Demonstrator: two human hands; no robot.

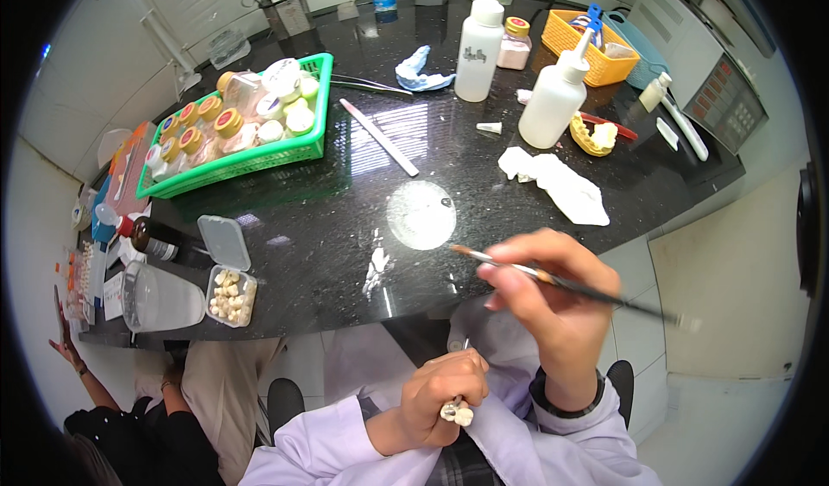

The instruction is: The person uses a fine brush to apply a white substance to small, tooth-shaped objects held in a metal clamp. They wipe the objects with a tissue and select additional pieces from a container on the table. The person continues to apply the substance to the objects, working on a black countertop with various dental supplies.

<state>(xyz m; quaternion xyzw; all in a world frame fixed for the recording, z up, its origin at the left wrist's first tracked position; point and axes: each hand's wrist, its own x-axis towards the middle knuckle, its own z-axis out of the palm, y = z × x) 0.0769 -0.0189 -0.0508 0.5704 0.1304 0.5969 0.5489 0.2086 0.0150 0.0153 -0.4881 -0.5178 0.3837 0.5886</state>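
Observation:
My right hand (pixel 557 300) pinches a thin brush (pixel 622 305) with a dark handle. Its brown bristles point left, just above the edge of a round whitish disc (pixel 420 217) on the counter. Lower down, in front of my lap, my left hand (pixel 442 391) is closed around something mostly hidden by the fingers. White tooth-shaped pieces (pixel 458 413) stick out at its lower end, and a thin metal tip shows above the knuckles. A smear of white powder (pixel 376 266) lies left of the disc.
Black counter (pixel 328 227) holds a green basket (pixel 233 171) of jars, a box of teeth (pixel 231 298), a plastic cup (pixel 160 300), squeeze bottles (pixel 553 102), crumpled tissue (pixel 561 184), a dental cast (pixel 592 137) and a white stick (pixel 378 136). Another person (pixel 155 426) sits at left.

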